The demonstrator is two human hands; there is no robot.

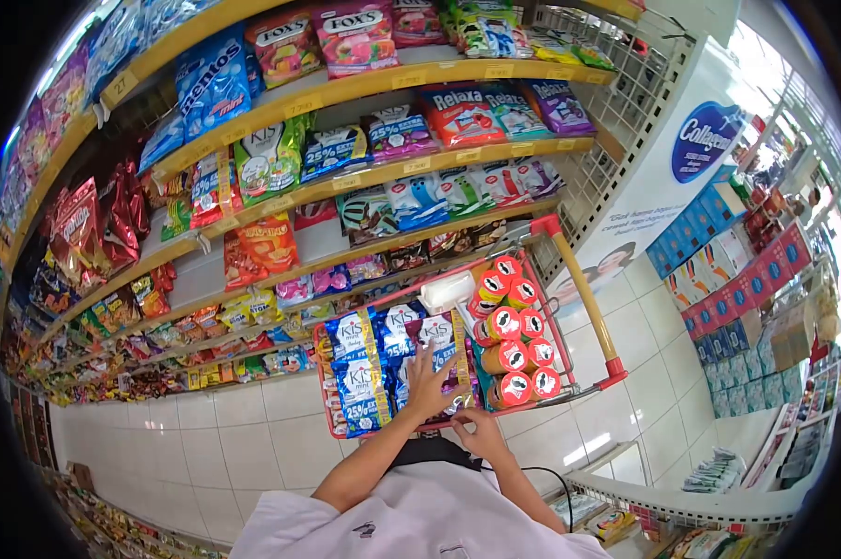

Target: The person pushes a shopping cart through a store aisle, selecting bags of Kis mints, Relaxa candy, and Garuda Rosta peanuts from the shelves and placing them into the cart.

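Note:
A red shopping cart (569, 363) with a yellow handle stands in front of me. Blue KIS mint bags (355, 382) fill its left part in rows. My left hand (427, 387) lies with spread fingers on a purple KIS bag (436, 337) at the right end of the rows. Close to the cart's near edge, my right hand (479, 434) has its fingers drawn together by the corner of a bag; what they hold, if anything, is too small to tell. Red-lidded cans (504, 323) stand upright on the cart's right side, and a white package (447, 293) lies at the far side.
Curved candy shelves (346, 172) run along the far side and left. A white Collagena panel (663, 186) and wire grid end them. Stacked boxes (746, 298) stand at the right across tiled floor (262, 438). A white rack (681, 498) is at the lower right.

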